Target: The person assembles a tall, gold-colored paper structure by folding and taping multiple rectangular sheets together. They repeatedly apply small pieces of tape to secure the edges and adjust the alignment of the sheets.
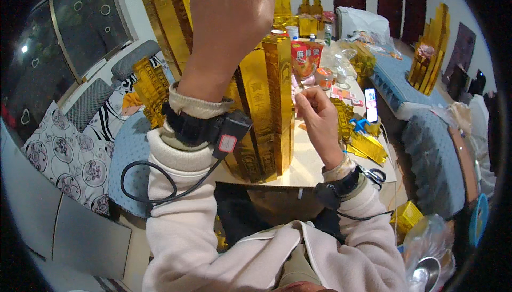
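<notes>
A tall gold foil structure (258,111), built of embossed upright panels, stands on the pale table (309,164) in front of me. My left hand (229,20) is raised high over its left part, the back of the hand toward me. Its fingers run out of the top of the picture or are hidden, so their grip does not show. Beside the structure's right side is my right hand (322,119), thumb and forefinger pinched together close to the gold edge. Whatever lies between those fingertips is too small to make out.
Right of the structure are a red packet (306,60), a lit phone (370,105), folded gold pieces (368,148) and scissors (376,176). A stepped gold stack (429,52) stands on a blue-covered seat (397,76). A clear plastic bag (432,244) lies at lower right.
</notes>
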A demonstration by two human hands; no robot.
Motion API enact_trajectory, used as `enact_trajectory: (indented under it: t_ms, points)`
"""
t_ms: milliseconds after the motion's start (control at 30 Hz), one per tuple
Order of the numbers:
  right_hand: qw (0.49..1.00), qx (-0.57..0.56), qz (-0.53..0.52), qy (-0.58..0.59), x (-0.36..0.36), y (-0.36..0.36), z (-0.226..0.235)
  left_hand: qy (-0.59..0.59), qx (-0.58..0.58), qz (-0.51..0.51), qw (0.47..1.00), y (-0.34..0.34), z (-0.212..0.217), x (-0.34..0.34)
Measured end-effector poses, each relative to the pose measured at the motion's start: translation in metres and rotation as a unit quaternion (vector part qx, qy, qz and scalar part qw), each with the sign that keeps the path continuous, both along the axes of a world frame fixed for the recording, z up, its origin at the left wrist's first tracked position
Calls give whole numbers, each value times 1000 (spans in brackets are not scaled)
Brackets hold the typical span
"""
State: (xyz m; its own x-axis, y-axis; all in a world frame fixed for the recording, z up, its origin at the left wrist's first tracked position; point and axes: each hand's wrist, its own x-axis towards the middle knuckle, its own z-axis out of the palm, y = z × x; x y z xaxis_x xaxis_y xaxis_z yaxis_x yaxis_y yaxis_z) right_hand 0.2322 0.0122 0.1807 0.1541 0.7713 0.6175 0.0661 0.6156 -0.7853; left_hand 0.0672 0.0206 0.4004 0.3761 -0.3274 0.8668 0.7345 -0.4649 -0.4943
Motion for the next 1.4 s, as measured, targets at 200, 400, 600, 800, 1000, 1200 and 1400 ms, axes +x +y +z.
enact_trajectory:
  t_ms: [200,400,600,800,1000,1200,1400]
  points:
    - [999,-22,-12,33,29,4,-30,24,-51,2,998,-16,-15,2]
    - [998,-35,-30,-32,44,2,-60,40,-67,2,997,-34,-27,6]
    - [970,-186,-52,-151,135,-24,-119,67,-142,-51,986,-33,-58,19]
    - [901,-385,-79,-182,183,-80,-207,112,-143,-32,983,-42,-95,33]
    - [875,-457,-115,-113,184,-111,-265,142,-65,0,988,-24,-92,47]
    - [872,-484,-57,40,159,-116,-282,137,-98,-24,985,-40,-102,40]
    - [832,-512,41,212,134,-105,-277,161,-137,11,977,-39,-89,31]
